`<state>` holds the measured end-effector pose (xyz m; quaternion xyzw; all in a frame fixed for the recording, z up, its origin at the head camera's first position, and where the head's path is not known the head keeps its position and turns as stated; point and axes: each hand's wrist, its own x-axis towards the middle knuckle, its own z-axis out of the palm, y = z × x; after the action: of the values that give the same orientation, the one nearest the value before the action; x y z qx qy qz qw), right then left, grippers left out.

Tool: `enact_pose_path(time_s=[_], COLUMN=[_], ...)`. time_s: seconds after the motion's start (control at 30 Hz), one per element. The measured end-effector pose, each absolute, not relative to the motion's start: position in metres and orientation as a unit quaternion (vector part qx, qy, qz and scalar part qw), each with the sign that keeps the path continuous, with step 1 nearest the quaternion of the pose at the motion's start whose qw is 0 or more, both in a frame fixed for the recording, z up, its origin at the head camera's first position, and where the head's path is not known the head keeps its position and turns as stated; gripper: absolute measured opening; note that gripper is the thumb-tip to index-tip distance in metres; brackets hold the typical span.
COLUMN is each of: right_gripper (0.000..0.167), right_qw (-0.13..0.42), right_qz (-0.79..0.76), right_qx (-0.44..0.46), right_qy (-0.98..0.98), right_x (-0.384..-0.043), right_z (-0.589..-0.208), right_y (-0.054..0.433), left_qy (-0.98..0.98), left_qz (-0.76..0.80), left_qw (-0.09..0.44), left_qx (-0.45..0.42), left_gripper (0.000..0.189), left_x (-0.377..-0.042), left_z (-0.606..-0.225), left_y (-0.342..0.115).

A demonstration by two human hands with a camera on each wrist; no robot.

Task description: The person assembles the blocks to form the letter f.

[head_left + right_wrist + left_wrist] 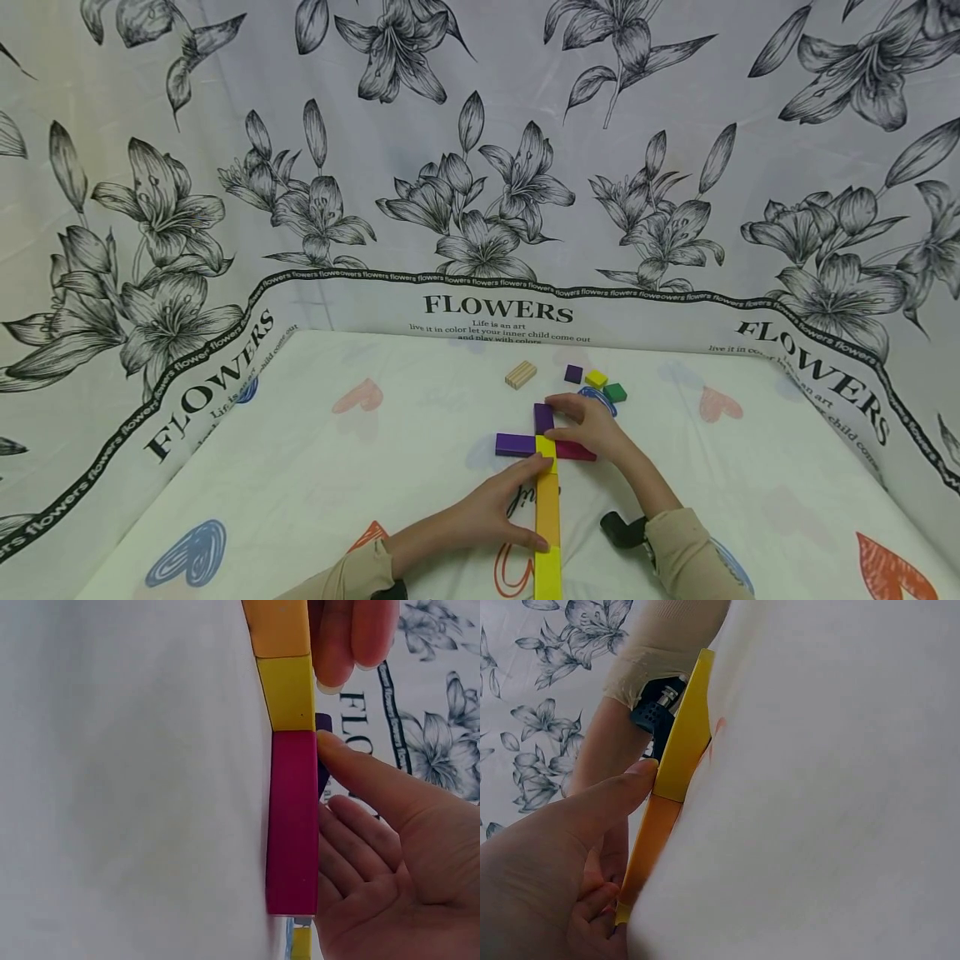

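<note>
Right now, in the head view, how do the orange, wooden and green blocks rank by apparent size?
1. Orange block, largest, though nearer the camera
2. Wooden block
3. Green block, smallest

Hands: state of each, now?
Left hand: open, touching nearest yellow rectangular block.
Right hand: touching the far-end purple rectangular block; grip cannot be told.

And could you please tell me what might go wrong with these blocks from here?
The right grip is at the far purple block, so a small twist might misalign it with the short yellow block.
The left grip lies along the orange block; uneven pressure could open its joint with the long yellow block.
The magenta block lies by the right grip, so a lowered palm might skew it.
</note>
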<state>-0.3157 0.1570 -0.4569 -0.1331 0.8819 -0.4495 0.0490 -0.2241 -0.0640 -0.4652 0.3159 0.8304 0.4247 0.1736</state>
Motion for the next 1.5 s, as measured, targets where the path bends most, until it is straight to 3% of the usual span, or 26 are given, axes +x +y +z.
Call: enact_pose_path(time_s=[1.5], right_gripper=[0.052], right_qw=[0.061], right_qz=[-0.456], right_qx=[-0.145], right_qy=[0.876], right_x=[-0.3153], right_z=[-0.4569], right_y=[0.1586], left_qy=[0.839], left_qz=[0.417], left_qw=[0.175], left_qx=[0.303], left_gripper=[0.090], left_x=[-0.2241], left_z=[-0.4667], left_y=[-0.0629])
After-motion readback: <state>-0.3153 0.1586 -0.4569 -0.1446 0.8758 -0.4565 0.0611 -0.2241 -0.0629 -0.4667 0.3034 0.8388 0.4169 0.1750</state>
